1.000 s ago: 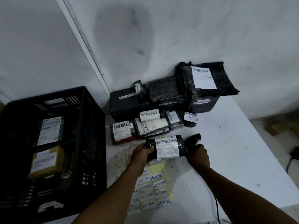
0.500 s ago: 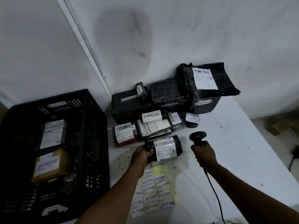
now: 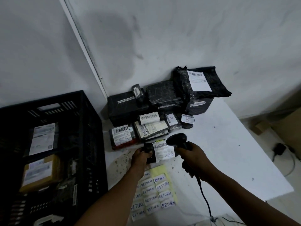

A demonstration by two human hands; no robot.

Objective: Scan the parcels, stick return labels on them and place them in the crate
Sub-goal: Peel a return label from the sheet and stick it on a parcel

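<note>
L hand point(image 3: 141, 158): grips small black parcel point(image 3: 160, 151) at its left end, frame centre, just above table point(image 3: 228, 152).
R hand point(image 3: 194, 158): fingers wrapped round scanner point(image 3: 177, 140), head over parcel's barcode.
Crate point(image 3: 91, 128): left of frame.
Return labels point(image 3: 156, 195): lower centre, btwn forearms.

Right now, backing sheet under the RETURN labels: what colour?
Pale yellow backing sheet, RETURN labels white; head view shows it best.

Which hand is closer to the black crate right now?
Left. The left hand, gripping a small parcel, sits just right of the crate; the right hand, holding the scanner, is farther right.
</note>
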